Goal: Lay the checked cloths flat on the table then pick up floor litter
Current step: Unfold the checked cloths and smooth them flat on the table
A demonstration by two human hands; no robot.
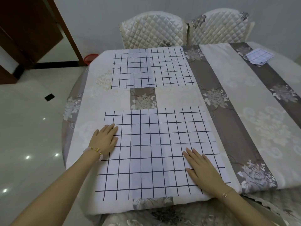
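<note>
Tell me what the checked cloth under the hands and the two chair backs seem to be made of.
The near checked cloth looks like thin woven fabric, matte, judging by its faint fold creases. The chair backs wear quilted covers with a satin-like sheen; diamond stitching shows. What lies beneath the covers is hidden.

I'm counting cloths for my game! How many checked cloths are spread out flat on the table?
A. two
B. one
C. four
A: the near checked cloth and the far checked cloth lie flat; the small checked cloth at the far right is still folded.
</note>
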